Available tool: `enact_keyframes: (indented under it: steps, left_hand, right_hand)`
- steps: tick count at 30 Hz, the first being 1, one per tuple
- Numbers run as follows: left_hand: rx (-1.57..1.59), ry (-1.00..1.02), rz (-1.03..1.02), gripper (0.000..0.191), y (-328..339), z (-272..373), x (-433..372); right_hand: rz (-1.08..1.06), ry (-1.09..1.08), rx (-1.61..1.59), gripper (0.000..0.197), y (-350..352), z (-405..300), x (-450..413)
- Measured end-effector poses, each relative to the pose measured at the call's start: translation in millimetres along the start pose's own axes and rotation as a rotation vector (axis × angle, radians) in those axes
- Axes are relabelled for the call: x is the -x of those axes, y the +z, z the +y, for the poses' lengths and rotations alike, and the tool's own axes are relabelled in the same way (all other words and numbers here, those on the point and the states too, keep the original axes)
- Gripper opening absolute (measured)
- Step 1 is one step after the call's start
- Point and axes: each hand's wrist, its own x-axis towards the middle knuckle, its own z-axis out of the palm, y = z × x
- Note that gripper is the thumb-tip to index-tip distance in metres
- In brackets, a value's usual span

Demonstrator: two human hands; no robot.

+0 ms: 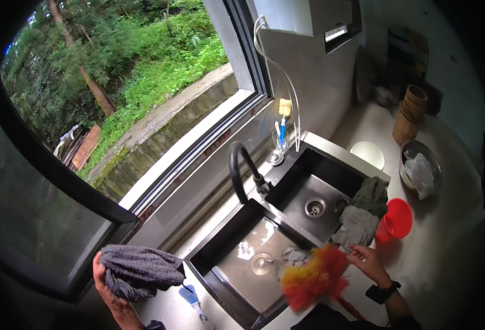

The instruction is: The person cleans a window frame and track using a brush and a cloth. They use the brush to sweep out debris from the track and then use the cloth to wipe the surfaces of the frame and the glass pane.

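Observation:
My left hand [108, 284] grips a bunched dark grey towel [143, 270], held above the counter left of the double sink. Below it lies a brush with blue bristles [188, 293]. My right hand [366, 262] has curled fingers at the sink's front edge, close to a light grey cloth [355, 227]; whether they pinch it is unclear. A dark green cloth [370, 196] lies beyond, also draped over the edge. A red and yellow fluffy duster [316, 276] is beside my right hand, partly over the near basin [263, 284]. Another grey cloth [295, 255] sits in that basin's water.
A black faucet [238, 165] arches behind the basins. The far basin [296, 194] shows its drain. A glass [280, 140] with a sponge brush stands behind it. On the floor are a red bucket [399, 218], a white bucket [368, 154] and a metal basin [419, 165]. The window [250, 45] stands open.

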Motion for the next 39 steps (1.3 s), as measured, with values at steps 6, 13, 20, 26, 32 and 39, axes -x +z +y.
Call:
enact_keyframes:
  steps: [6,13,20,26,32,39]
  left_hand:
    - [-0.443,0.265,-0.297,0.039,126,38,-70]
    - [-0.575,0.347,-0.427,0.034,272,19,-201]
    - [-0.921,0.714,-0.36,0.028,367,-17,-320]
    - [-0.779,0.437,-0.289,0.023,419,-108,-352]
    - [-0.681,0.177,-0.38,0.024,484,-195,-358]
    - [-0.864,0.242,-0.605,0.029,515,-328,-333]
  right_hand:
    - [-0.041,-0.243,0.086,0.031,-7,41,-65]
    - [0.015,-0.394,0.298,0.022,26,90,-110]
    - [0.13,-0.439,0.368,0.009,51,103,-101]
    - [0.21,-0.701,0.532,0.019,74,178,-86]
    - [0.103,-0.409,0.443,0.018,64,123,-98]
    - [0.002,-0.343,0.313,0.017,56,110,-104]
